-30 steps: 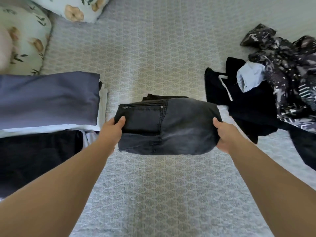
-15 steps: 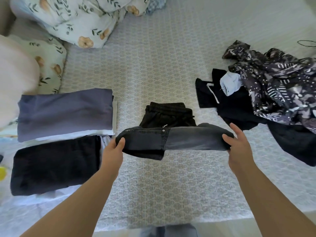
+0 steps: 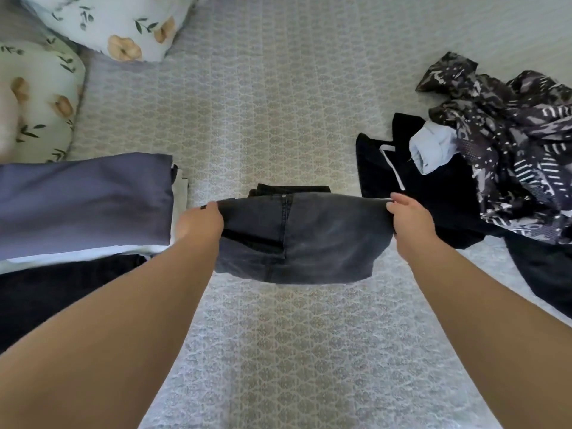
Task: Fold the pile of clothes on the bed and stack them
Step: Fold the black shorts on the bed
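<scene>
From my head camera, my left hand (image 3: 201,222) grips the left edge of the folded jeans (image 3: 305,239), and my right hand (image 3: 408,222) pinches their right edge; I hold them between both hands over the middle of the bed (image 3: 278,351). Just behind them a folded black garment (image 3: 291,189) lies on the cover. To my left sits a stack with a blue-grey piece (image 3: 83,201) on top, a black folded piece (image 3: 46,292) nearer me. To my right lies the unfolded pile (image 3: 464,187): black clothes, a light blue item (image 3: 431,148) and a patterned garment (image 3: 520,144). Floral pillows (image 3: 123,29) lie at the far left.
</scene>
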